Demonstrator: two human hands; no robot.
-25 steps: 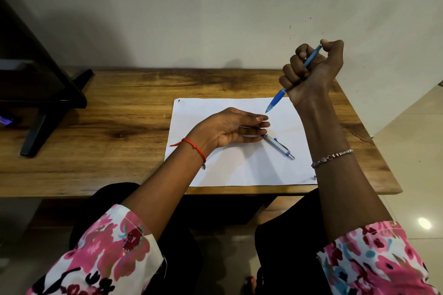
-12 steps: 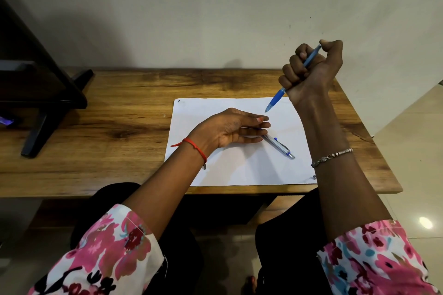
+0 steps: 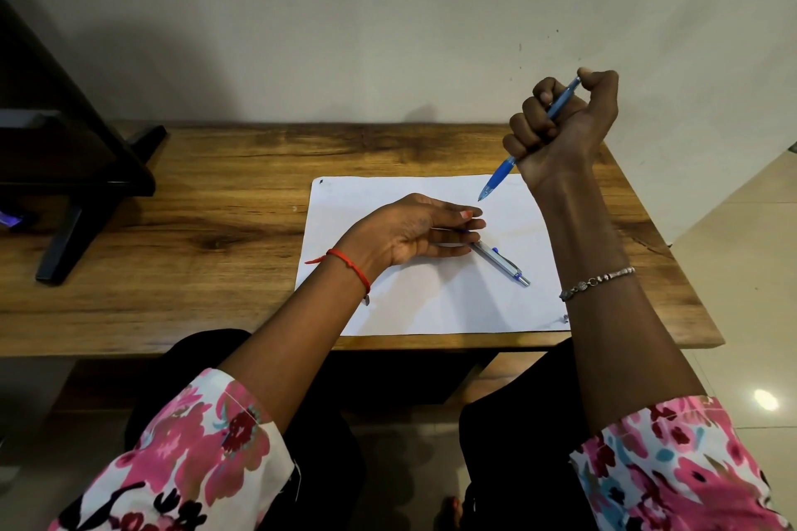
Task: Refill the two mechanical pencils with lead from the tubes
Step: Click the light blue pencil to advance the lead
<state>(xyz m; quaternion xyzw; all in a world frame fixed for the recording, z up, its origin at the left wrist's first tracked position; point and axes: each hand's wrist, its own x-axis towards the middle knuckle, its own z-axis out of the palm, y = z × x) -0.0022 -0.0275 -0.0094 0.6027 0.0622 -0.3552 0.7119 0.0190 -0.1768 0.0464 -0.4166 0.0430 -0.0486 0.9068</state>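
My right hand (image 3: 560, 129) is raised above the table's far right and grips a blue mechanical pencil (image 3: 500, 175) in a fist, tip pointing down-left over the white paper (image 3: 431, 306), thumb on its top end. My left hand (image 3: 414, 235) rests on the paper with fingers straight and pointing right, covering one end of a silver mechanical pencil (image 3: 502, 263) that lies flat. What the left fingers may hold underneath is hidden. No lead tubes are visible.
A wooden table (image 3: 194, 250) stands against a pale wall. A black stand (image 3: 73, 168) occupies its left end. Tiled floor shows at the right, and my knees are under the table's front edge.
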